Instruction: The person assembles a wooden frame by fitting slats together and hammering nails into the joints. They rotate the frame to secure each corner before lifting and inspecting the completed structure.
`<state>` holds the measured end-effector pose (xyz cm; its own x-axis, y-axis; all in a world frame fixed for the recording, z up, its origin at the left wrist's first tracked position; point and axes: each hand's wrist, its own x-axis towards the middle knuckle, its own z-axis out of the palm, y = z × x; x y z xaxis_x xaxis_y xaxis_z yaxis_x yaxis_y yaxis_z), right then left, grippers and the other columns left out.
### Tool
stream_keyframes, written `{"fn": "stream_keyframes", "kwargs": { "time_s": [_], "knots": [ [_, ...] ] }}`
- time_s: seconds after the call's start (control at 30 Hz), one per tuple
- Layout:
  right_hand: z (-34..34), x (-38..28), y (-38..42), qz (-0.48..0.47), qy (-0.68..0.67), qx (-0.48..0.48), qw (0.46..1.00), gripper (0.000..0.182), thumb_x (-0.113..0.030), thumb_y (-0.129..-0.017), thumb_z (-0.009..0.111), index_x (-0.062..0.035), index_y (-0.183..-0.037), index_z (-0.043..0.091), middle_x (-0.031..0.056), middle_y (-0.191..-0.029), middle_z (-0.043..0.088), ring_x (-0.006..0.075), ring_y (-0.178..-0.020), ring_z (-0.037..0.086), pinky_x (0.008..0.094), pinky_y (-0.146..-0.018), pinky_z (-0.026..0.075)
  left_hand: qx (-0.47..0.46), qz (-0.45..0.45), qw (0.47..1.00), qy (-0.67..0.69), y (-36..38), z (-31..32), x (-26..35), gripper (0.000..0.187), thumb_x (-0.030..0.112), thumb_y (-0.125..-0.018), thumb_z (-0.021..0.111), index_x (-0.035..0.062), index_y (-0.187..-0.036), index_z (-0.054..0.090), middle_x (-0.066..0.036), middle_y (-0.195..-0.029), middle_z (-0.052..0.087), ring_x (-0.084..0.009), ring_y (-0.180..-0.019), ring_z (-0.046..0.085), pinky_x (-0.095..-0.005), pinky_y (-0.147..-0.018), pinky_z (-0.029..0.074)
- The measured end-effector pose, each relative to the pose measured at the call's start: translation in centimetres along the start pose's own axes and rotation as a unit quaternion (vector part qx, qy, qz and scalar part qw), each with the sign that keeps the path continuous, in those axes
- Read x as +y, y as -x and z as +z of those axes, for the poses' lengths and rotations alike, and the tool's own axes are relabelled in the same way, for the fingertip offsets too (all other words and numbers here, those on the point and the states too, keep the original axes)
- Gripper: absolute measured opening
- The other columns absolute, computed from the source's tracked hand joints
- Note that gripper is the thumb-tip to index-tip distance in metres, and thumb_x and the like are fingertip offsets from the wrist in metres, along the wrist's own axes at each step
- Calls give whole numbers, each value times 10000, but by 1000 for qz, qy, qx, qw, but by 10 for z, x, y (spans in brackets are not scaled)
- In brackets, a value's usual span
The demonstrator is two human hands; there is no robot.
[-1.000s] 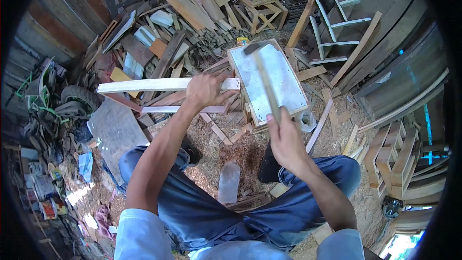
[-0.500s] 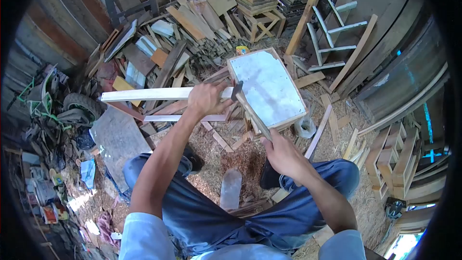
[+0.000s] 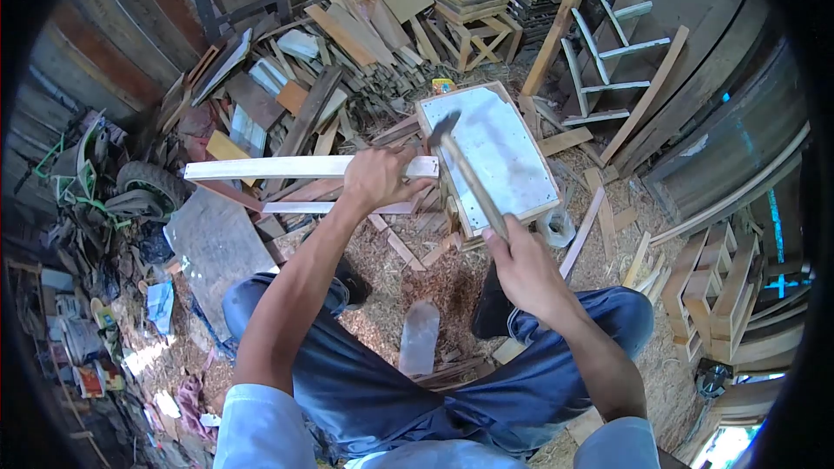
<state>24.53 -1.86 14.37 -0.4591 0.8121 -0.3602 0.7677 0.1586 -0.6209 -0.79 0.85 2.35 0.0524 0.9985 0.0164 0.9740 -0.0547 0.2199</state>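
Note:
My left hand (image 3: 376, 178) is wrapped round the top strip of a pale wooden frame (image 3: 287, 167), near its right end. That end rests at the left edge of a low box-like work block with a white top (image 3: 499, 152). In my right hand (image 3: 527, 271) is a hammer (image 3: 473, 178), gripped low on its wooden handle. The hammer's dark head is raised to the right of the frame's end, over the white top, apart from the wood. Small dark nail marks show at the frame's right end.
Scrap boards (image 3: 304, 122) are heaped behind the frame. A grey flat board (image 3: 217, 243) lies at left, near a wheel (image 3: 152, 182). A clear plastic bottle (image 3: 419, 337) lies between my feet on the shavings. Slatted wooden racks (image 3: 712, 287) stand at right.
The hammer head has lifted off the frame's right end and swung right. My right hand has shifted slightly right and down. The left hand keeps its hold on the frame.

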Motion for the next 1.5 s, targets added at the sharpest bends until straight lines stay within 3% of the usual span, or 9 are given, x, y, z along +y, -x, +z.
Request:
{"fn": "stream_keyframes", "kwargs": {
  "time_s": [0.43, 0.73, 0.77, 0.9, 1.0, 1.07, 1.13, 1.27, 1.5],
  "knots": [
    [-6, -2, -21, -22, -76, 28, 996, 337, -283, -984, 474, 43, -1067, 494, 279, -717, 613, 462, -731, 627, 515, -653, 453, 6, 11, 1000, 22, -10, -8, -4, 611, 588, -802, 616, 64, -1112, 659, -193, -726, 668, -347, -662, 676, -451, -601, 534],
    [-8, 13, -35, -50, -89, 113, 988, 344, -282, -973, 509, 60, -951, 529, 271, -685, 615, 454, -683, 624, 490, -613, 483, -33, -64, 975, 212, 12, -88, -17, 558, 405, -827, 671, -38, -1162, 616, -247, -1061, 664, -384, -1028, 631, -401, -900, 478],
    [-5, 16, -36, -28, -80, 94, 992, 350, -311, -961, 547, 39, -969, 548, 180, -704, 638, 333, -627, 638, 416, -609, 481, -42, -62, 974, 213, 14, -87, -17, 559, 407, -819, 698, -30, -1160, 621, -227, -1092, 663, -349, -1052, 630, -387, -914, 472],
    [20, 19, -50, -33, -131, 28, 990, 314, -268, -955, 565, 46, -946, 548, 196, -772, 657, 337, -721, 673, 434, -636, 509, -40, 14, 975, 217, 16, -54, -5, 513, 461, -816, 711, -5, -1019, 640, -194, -797, 659, -329, -745, 638, -403, -686, 464],
    [66, 28, -95, -66, -145, 82, 984, 202, -168, -910, 618, 6, -952, 525, 126, -830, 667, 146, -738, 657, 307, -630, 514, -34, 11, 973, 229, 14, -25, 2, 504, 447, -828, 708, -5, -1033, 621, -195, -777, 646, -326, -744, 630, -402, -686, 463],
    [82, 34, -112, -105, -132, 102, 980, 166, -122, -906, 602, 10, -950, 512, 125, -863, 660, 147, -746, 658, 308, -631, 517, 15, 41, 966, 254, 14, -10, -1, 493, 434, -836, 706, 3, -1052, 604, -196, -800, 640, -333, -729, 615, -408, -689, 462],
    [93, 31, -119, -143, -122, 116, 975, 133, -75, -902, 585, 14, -948, 499, 125, -897, 653, 148, -754, 660, 310, -632, 519, -22, 22, 977, 212, 17, -6, -7, 592, 431, -852, 671, 14, -1253, 543, -229, -1167, 623, -371, -1065, 609, -430, -885, 479],
    [106, 34, -129, -94, -282, 47, 954, 154, -2, -891, 561, 42, -1008, 471, 147, -928, 633, 217, -858, 681, 331, -705, 569, -133, -130, 917, 352, 38, -12, -7, 522, 483, -854, 659, 8, -1066, 611, -194, -916, 636, -308, -837, 627, -388, -721, 461],
    [89, 19, -127, -6, -472, 47, 880, 250, -42, -910, 615, 28, -993, 389, 174, -912, 584, 288, -847, 692, 355, -713, 608, -37, -10, 952, 305, 57, -4, -5, 542, 527, -885, 587, 16, -1060, 623, -217, -936, 616, -360, -930, 591, -432, -802, 452]
  ]
}}
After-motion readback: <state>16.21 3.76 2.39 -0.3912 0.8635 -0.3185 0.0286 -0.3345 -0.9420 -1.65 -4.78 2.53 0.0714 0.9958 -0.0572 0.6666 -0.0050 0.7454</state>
